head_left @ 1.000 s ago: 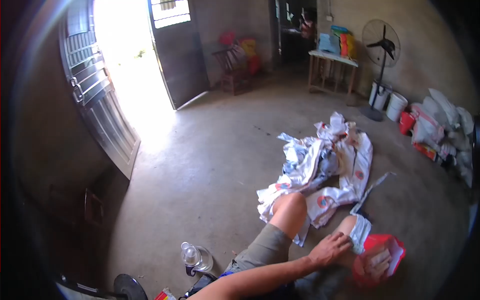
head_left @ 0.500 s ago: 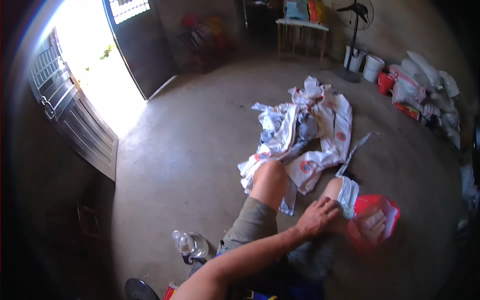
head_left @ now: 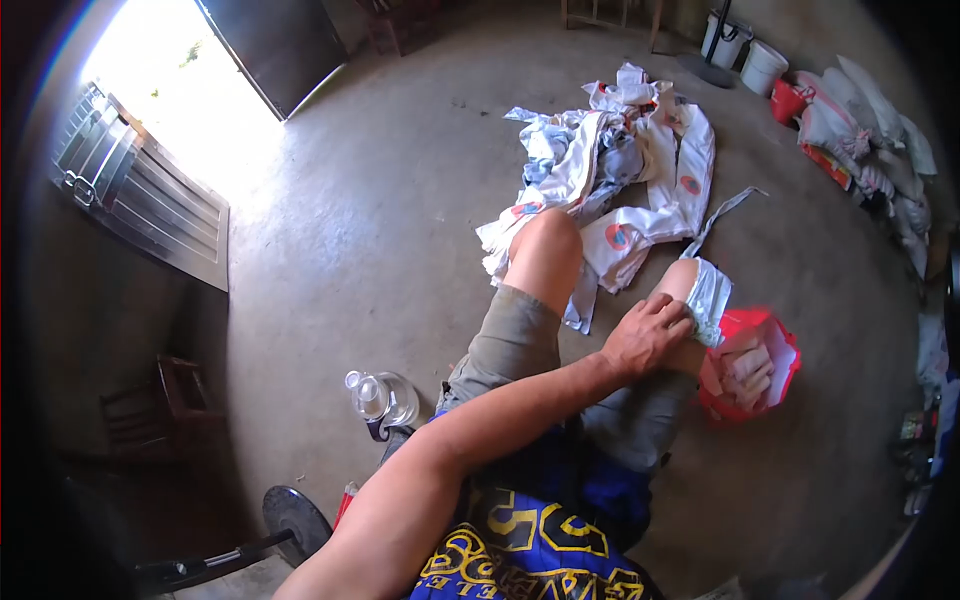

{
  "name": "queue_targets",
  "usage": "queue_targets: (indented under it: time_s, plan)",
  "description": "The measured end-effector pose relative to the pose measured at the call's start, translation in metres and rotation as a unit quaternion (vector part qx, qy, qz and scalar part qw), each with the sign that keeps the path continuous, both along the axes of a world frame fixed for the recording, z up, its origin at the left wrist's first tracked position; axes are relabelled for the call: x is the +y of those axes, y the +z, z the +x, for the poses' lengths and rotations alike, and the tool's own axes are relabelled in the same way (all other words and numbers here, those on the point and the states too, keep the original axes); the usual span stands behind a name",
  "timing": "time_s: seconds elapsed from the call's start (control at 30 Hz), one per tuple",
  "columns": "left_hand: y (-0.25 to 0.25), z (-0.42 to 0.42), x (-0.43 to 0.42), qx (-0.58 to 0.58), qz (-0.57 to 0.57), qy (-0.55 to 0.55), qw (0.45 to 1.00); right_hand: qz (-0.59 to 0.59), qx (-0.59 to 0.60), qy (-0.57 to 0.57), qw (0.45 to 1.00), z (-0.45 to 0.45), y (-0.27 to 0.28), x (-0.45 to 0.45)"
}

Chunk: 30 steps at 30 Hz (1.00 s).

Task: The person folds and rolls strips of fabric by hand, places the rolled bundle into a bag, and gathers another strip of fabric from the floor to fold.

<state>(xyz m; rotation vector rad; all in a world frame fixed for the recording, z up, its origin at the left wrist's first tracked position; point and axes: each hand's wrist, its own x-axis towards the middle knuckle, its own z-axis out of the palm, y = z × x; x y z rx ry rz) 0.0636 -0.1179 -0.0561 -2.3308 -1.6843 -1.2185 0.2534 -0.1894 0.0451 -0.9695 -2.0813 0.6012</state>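
Observation:
My left hand [head_left: 648, 335] lies on my right leg just behind the knee, its fingers bent and closed at the edge of a white strip [head_left: 711, 300]. The strip, of folded cloth or sacking, lies over my right knee. Just right of that knee stands a red bag [head_left: 788, 368] with several pale rolled or folded pieces [head_left: 748, 375] inside. My right hand is out of view. Beyond my knees a heap of white printed sacking [head_left: 640, 225] spreads over the floor, with round red-and-blue marks. A thin grey-white strip [head_left: 722, 215] trails from near my right knee.
A clear plastic jug or bottle [head_left: 385, 398] is by my left thigh. A round black disc [head_left: 296, 525] sits at lower left. Full sacks [head_left: 850, 120] and white buckets [head_left: 763, 67] line the right wall. A metal door [head_left: 160, 190] stands open at left.
My view has tilted down, so the floor things appear higher. The red bag's pale contents show more clearly. My left hand stays at the strip on my knee.

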Motion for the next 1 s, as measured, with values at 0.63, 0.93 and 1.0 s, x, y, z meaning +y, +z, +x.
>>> queue_targets:
  time_s: [0.63,0.93,1.0]
  plan:
    - [-0.003,0.003,-0.004,-0.009,-0.024,-0.014,1.000,0.025,0.007,-0.010,1.000,0.006,-0.017,0.037]
    - [-0.007,0.000,-0.005,0.027,-0.030,-0.017,0.999,0.032,0.018,-0.024,0.999,0.009,-0.017,0.046]
    - [-0.010,0.001,-0.004,0.008,-0.031,-0.015,0.999,0.033,0.022,-0.021,0.999,0.008,-0.018,0.048]
